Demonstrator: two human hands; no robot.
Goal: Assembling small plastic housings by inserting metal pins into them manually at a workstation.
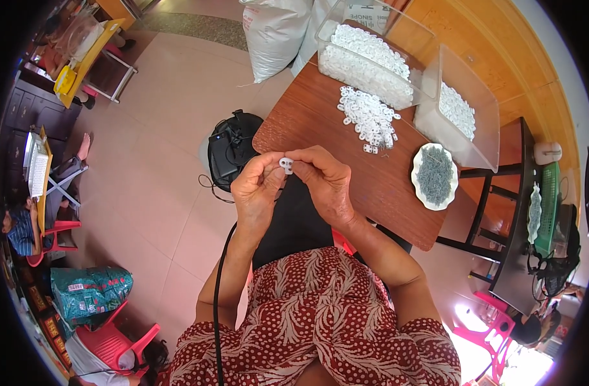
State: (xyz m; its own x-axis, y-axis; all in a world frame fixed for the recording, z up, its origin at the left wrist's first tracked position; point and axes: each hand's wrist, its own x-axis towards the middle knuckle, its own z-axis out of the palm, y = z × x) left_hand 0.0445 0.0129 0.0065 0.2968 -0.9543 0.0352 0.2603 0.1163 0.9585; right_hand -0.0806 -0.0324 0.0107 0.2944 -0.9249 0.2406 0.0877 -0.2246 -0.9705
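Note:
A small white plastic piece with two round holes (285, 163) is held up above my lap, near the table's left corner. The thumb and fingers of my left hand (257, 186) pinch it from one side. My right hand (326, 183) pinches its other side, fingertips closed. Whether a smaller part sits between my right fingertips is hidden. Beyond my hands, a loose pile of the same white pieces (370, 117) lies on the brown wooden table (384, 186). To its right stands a white scalloped dish (416, 186) full of fine grey pieces, perhaps small springs.
Two clear plastic bins, a long one (365, 87) and another (429, 122), hold many white pieces at the table's far side. A black bag (233, 151) rests left of the table. White sacks (275, 38) stand behind. A dark cable runs past my left arm. Other people sit at far-left tables.

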